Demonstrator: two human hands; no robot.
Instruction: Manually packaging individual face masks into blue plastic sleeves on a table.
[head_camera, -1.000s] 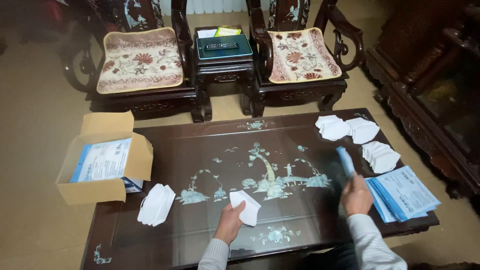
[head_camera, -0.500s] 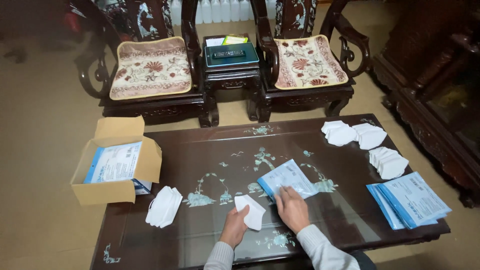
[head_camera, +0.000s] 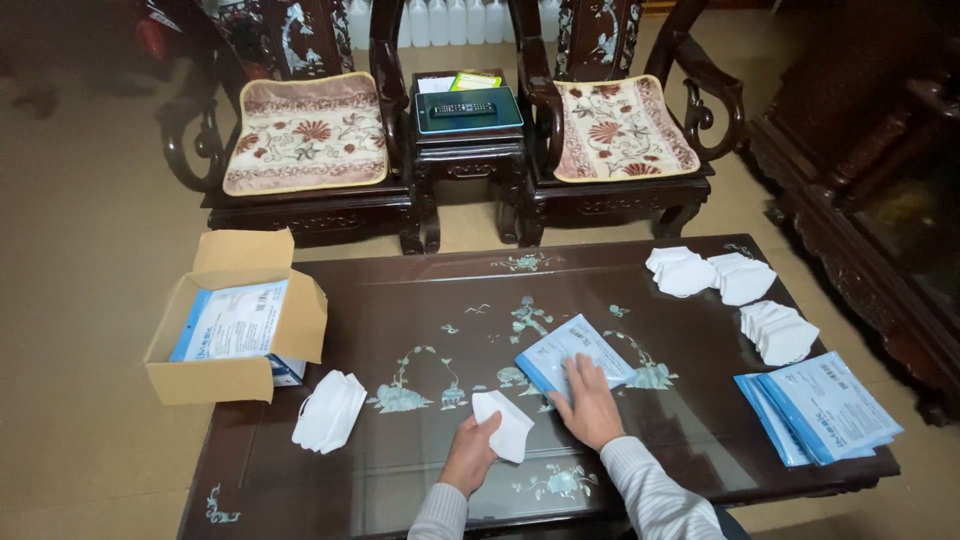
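- The left hand (head_camera: 472, 452) pinches a folded white mask (head_camera: 503, 424) by its near edge, fingers closed on it; the mask lies on the dark inlaid surface (head_camera: 420, 300) just ahead of that hand.
- The right hand (head_camera: 588, 404) lies flat, fingers spread, pressing on the near end of a blue-and-white pouch (head_camera: 574, 352), which rests on the surface just beyond and partly under the palm.
- The two hands are a little apart, the mask and the pouch almost side by side between them.
- Left of the left hand, near the surface's edge, sits a small stack of white masks (head_camera: 330, 410).
- Farther left, hanging over the surface's corner, is an open cardboard box (head_camera: 237, 318) with more blue-and-white pouches inside.
- Right of the right hand, well apart, lies a pile of pouches (head_camera: 820, 405) at the near right corner.
- Beyond that pile are three heaps of white masks (head_camera: 778, 331), two of them touching at the far right edge.
- Past the surface stand two carved wooden chairs (head_camera: 300, 150) with floral cushions, and between them a side table (head_camera: 468, 130) bearing a remote control.
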